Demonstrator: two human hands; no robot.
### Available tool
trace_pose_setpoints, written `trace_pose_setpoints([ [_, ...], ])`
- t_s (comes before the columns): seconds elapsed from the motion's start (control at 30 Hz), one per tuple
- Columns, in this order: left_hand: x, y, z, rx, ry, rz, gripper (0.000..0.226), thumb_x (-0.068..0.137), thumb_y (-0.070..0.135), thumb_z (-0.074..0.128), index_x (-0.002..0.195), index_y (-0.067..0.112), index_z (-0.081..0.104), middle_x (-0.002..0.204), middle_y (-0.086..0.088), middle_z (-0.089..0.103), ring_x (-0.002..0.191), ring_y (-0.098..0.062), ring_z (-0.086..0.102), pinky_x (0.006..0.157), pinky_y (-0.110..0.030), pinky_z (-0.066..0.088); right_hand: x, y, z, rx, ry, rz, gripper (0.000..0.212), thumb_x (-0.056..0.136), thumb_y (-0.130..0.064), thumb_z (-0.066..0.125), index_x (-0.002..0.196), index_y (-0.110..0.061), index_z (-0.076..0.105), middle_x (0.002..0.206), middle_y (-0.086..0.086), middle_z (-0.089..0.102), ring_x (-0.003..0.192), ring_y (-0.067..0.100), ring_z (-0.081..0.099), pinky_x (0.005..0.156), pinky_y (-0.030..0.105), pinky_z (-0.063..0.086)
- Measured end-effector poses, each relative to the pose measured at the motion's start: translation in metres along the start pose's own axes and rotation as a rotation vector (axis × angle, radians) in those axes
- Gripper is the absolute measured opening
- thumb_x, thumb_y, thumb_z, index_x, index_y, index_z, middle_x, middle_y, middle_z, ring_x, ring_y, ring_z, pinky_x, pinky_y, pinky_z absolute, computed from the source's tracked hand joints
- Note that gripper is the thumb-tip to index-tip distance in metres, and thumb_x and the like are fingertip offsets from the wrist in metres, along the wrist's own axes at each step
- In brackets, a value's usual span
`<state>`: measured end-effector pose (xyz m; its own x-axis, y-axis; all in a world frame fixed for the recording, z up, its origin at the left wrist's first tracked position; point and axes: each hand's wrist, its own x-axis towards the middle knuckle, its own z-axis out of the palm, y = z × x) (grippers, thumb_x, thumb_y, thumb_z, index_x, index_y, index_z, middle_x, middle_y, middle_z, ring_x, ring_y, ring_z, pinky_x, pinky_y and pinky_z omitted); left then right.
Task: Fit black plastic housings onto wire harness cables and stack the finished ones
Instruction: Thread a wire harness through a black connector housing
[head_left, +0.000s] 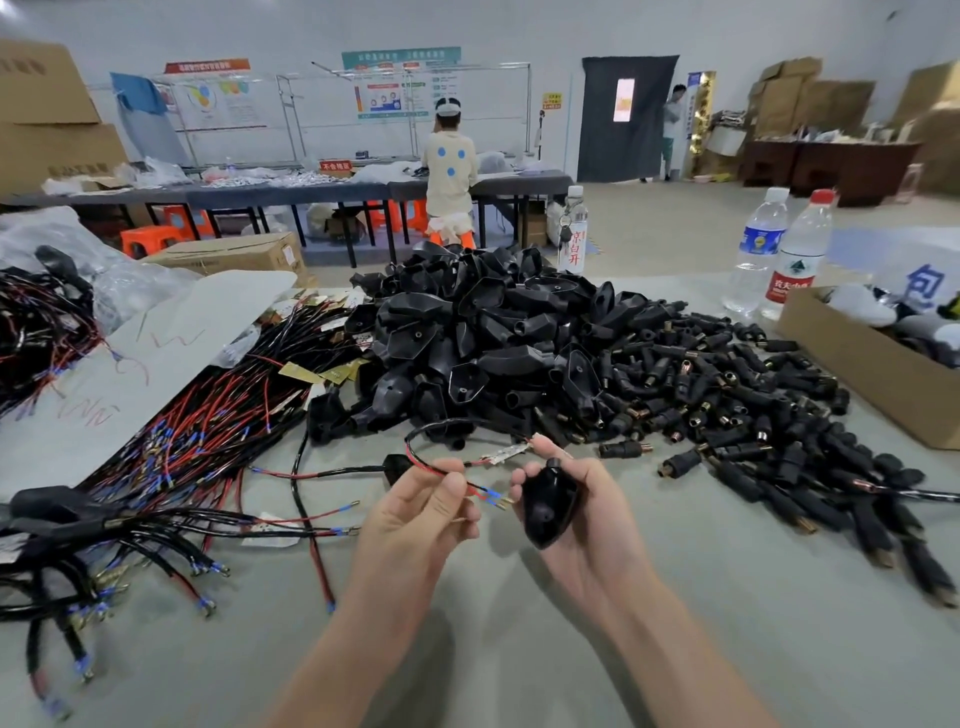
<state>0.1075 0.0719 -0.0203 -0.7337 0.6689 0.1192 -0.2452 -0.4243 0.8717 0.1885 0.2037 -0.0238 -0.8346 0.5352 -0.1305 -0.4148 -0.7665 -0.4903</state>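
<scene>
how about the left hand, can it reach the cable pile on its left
Likely yes: the cable pile lies right beside the left hand, nothing over it, though it is pinching a wire.

My left hand (422, 512) pinches a wire (425, 465); right hand (582, 512) grips a housing (548, 512), palm up, both raised.

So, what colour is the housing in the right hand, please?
The housing is glossy black; head view.

glossy black plastic housing (548, 506), matt grey table (727, 597)
</scene>
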Motion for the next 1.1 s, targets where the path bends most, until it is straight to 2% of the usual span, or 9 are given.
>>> trace_pose_setpoints([
  [0.2,-0.002,-0.006,-0.007,0.125,0.061,0.026,0.014,0.071,0.03,0.077,0.083,0.023,0.076,0.074,-0.007,0.066,0.069,-0.014,0.062,0.059,-0.024,0.051,0.001,0.001,0.001,-0.108,0.023,-0.034,0.053,0.054,-0.031,0.084,0.097,-0.006,0.067,0.079,0.011,0.065,0.077,0.025,0.069,0.066,0.027,0.059],
  [0.33,-0.001,-0.005,-0.01,0.165,0.109,0.041,0.022,0.068,0.038,0.078,0.085,0.023,0.076,0.077,-0.007,0.069,0.069,-0.013,0.063,0.059,-0.024,0.051,-0.001,0.008,0.003,-0.191,0.011,-0.058,0.04,0.085,-0.039,0.065,0.106,-0.005,0.067,0.083,0.01,0.072,0.081,0.02,0.072,0.072,0.028,0.059],
  [0.4,0.0,-0.007,-0.008,0.196,0.141,0.053,0.022,0.069,0.04,0.078,0.085,0.025,0.077,0.078,-0.005,0.071,0.072,-0.012,0.064,0.064,-0.026,0.051,-0.005,0.009,0.003,-0.224,-0.046,-0.061,0.031,0.086,-0.037,0.064,0.1,-0.012,0.074,0.093,0.011,0.073,0.085,0.021,0.071,0.076,0.032,0.059],
  [0.53,0.004,-0.011,0.0,0.231,0.15,0.073,0.021,0.076,0.033,0.075,0.092,0.02,0.076,0.092,-0.004,0.077,0.085,-0.013,0.072,0.073,-0.02,0.055,-0.008,0.008,0.001,-0.186,-0.073,-0.071,0.034,0.087,-0.02,0.064,0.12,-0.011,0.063,0.104,0.014,0.069,0.094,0.024,0.069,0.079,0.04,0.06],
  [0.63,0.009,-0.014,0.004,0.242,0.168,0.074,0.014,0.081,0.028,0.074,0.092,0.018,0.075,0.098,-0.007,0.077,0.096,-0.018,0.073,0.077,-0.017,0.054,-0.008,0.009,0.002,-0.16,-0.087,-0.087,0.027,0.087,-0.017,0.06,0.113,-0.009,0.063,0.104,0.013,0.071,0.095,0.022,0.071,0.085,0.044,0.06],
  [0.77,0.013,-0.017,0.003,0.236,0.194,0.076,0.007,0.087,0.019,0.073,0.092,0.015,0.075,0.099,-0.006,0.077,0.099,-0.019,0.072,0.08,-0.017,0.054,-0.008,0.007,0.0,-0.123,-0.066,-0.121,0.029,0.09,-0.018,0.057,0.114,-0.005,0.065,0.12,0.011,0.07,0.095,0.02,0.072,0.072,0.034,0.061],
  [0.9,0.015,-0.018,0.005,0.221,0.202,0.063,0.019,0.082,0.023,0.075,0.097,0.012,0.074,0.102,-0.007,0.077,0.104,-0.022,0.07,0.092,-0.028,0.052,-0.006,0.016,0.001,-0.131,-0.066,-0.124,0.029,0.089,-0.018,0.058,0.114,-0.004,0.057,0.129,0.009,0.067,0.098,0.019,0.072,0.075,0.035,0.061],
  [1.03,0.018,-0.021,0.012,0.104,0.239,0.024,0.035,0.067,0.036,0.079,0.095,0.015,0.076,0.102,-0.005,0.077,0.104,-0.018,0.071,0.086,-0.022,0.053,-0.003,0.023,0.0,-0.219,-0.066,-0.162,0.028,0.085,-0.017,0.06,0.113,-0.01,0.059,0.126,0.005,0.07,0.106,0.02,0.071,0.085,0.039,0.06],
  [1.1,0.02,-0.022,0.011,0.055,0.261,0.001,0.039,0.065,0.037,0.079,0.096,0.014,0.076,0.102,-0.007,0.077,0.105,-0.022,0.071,0.092,-0.03,0.052,-0.003,0.023,0.0,-0.249,-0.063,-0.155,0.034,0.085,-0.016,0.06,0.118,-0.012,0.062,0.125,0.004,0.07,0.111,0.02,0.069,0.089,0.039,0.059],
])
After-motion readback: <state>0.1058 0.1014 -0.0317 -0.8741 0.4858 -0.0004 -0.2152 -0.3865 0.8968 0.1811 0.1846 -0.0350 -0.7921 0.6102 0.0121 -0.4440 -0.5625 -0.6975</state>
